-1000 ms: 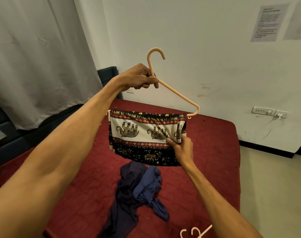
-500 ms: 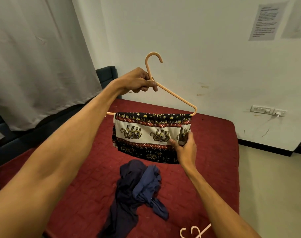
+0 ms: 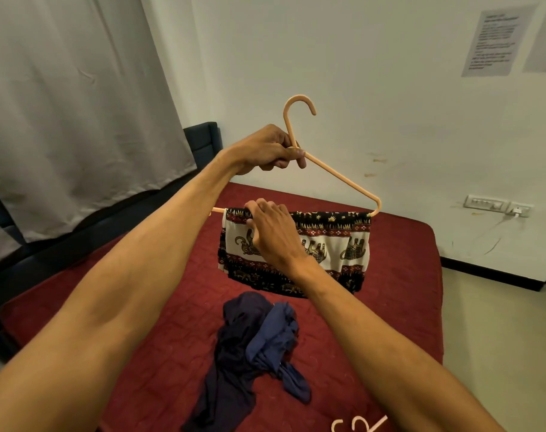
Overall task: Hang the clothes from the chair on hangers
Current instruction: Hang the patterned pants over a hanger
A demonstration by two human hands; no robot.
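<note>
Right hand (image 3: pixel 271 233) has slid leftward along the printed cloth (image 3: pixel 337 244), gripping it; left hand (image 3: pixel 262 151) grips the hanger (image 3: pixel 343 179).

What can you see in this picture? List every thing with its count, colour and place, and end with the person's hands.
hanger: one, peach, held up above the bed
elephant-print cloth: one, black, cream and red, draped over the hanger's bar
navy clothes: one crumpled heap, dark blue, on the bed cover
bed cover: one, dark red, below the hands
spare hangers: two hooks showing, peach, cropped at the bottom edge
curtain: one, grey, left
paper notices: two, white, upper right wall
socket plates: two, white, low on the right wall
left hand: grips the hanger's neck
right hand: grips the cloth's top edge near the bar's left end
</note>
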